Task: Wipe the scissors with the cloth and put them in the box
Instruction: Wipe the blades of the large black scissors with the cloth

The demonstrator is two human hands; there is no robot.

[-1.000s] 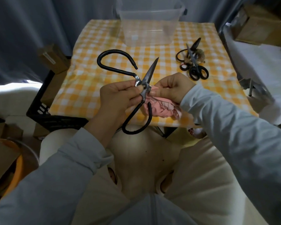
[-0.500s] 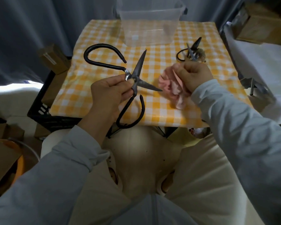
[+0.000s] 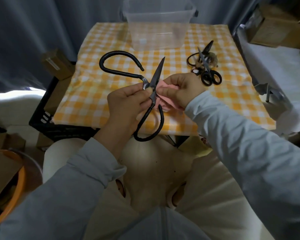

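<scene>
Over the near edge of the table [image 3: 87,101], our left hand [image 3: 126,103] pinched the big black scissors [image 3: 157,72] at the pivot, one blade pointing toward the clear box [image 3: 156,38] at the far edge. We judged them heavy, stiff and sharp-tipped, and safest held by the looped handles. The soft pink cloth [image 3: 164,101] was bunched against the blade base, clutched in our right hand [image 3: 182,89]. It hid any second blade. Near the right edge, the tangled smaller scissors [image 3: 207,70] were hard to count.
</scene>
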